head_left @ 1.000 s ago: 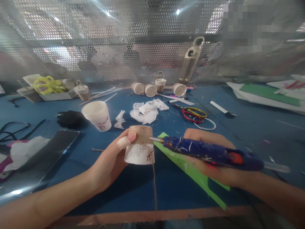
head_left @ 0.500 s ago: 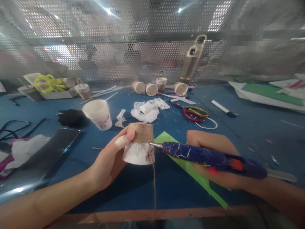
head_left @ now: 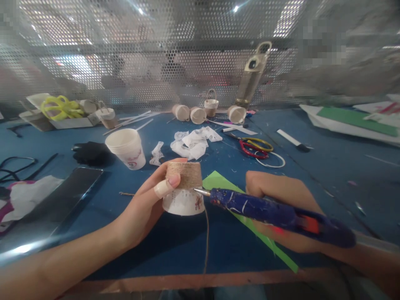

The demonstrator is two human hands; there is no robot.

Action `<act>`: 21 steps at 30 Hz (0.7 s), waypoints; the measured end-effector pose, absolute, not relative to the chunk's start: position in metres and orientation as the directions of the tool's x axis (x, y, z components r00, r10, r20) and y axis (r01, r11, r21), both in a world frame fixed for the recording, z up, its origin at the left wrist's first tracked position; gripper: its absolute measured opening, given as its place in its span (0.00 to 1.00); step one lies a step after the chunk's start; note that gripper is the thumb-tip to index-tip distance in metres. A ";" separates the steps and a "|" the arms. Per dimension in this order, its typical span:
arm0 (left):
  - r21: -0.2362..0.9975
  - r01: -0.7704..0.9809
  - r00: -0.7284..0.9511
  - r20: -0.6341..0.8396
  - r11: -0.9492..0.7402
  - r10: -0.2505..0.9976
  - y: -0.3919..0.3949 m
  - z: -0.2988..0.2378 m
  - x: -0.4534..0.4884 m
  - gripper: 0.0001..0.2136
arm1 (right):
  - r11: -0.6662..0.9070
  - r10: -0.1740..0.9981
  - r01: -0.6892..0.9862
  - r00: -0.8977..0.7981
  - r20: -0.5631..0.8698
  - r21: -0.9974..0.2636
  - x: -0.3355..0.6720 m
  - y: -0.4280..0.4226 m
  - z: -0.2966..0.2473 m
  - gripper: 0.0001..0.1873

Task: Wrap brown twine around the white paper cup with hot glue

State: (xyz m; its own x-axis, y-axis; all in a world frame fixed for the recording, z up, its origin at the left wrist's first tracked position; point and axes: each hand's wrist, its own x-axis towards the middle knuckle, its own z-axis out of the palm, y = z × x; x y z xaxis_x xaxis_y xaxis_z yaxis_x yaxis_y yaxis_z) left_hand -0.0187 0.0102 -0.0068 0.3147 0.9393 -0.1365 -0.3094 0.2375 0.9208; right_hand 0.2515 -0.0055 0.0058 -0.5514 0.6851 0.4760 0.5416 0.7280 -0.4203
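Upside down in my left hand (head_left: 146, 200) is a paper cup (head_left: 184, 203), gripped with the thumb across its near side. Twine (head_left: 189, 175) is wound round its narrower upper part, while the white lower part with a printed mark stays bare. A loose end of twine (head_left: 207, 237) hangs from the cup's right side. My right hand (head_left: 281, 191) is closed round a blue glue gun (head_left: 259, 208). The gun's metal nozzle points left and meets the cup at the lower edge of the twine, or nearly so. A bandage wraps my left thumb.
Green paper (head_left: 215, 181) lies under the glue gun. Stacked paper cups (head_left: 126, 148), crumpled white lace (head_left: 196, 141) and scissors (head_left: 254, 148) lie beyond my hands. Small twine-wrapped cups (head_left: 198, 115) and a bottle (head_left: 250, 79) stand along the mesh panel. A phone (head_left: 62, 200) is at left.
The cup has turned in my left hand, bringing its printed mark into clearer view and shifting the hanging twine slightly right. The glue gun's nozzle has moved a little left and down.
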 end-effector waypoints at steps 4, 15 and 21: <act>0.925 -0.303 0.319 -0.128 0.229 0.939 0.008 -0.008 -0.020 0.19 | 0.717 0.694 0.576 -0.536 0.480 -0.393 0.252 -0.008 0.005 0.13; 0.923 -0.331 0.275 -0.106 0.197 0.956 0.009 -0.006 -0.018 0.18 | 0.708 0.698 0.605 -0.526 0.485 -0.364 0.254 -0.006 0.005 0.11; 0.949 -0.276 0.249 -0.086 0.156 0.965 0.007 -0.007 -0.020 0.18 | 0.710 0.694 0.616 -0.528 0.489 -0.341 0.254 -0.007 0.003 0.12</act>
State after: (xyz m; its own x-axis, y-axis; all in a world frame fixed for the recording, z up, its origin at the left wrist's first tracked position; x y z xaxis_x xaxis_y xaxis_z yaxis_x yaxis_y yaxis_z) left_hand -0.0202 0.0067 -0.0067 0.2490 0.9647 -0.0858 -0.2756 0.1555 0.9486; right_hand 0.2535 -0.0075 0.0033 -0.5284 0.6937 0.4895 0.6160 0.7100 -0.3412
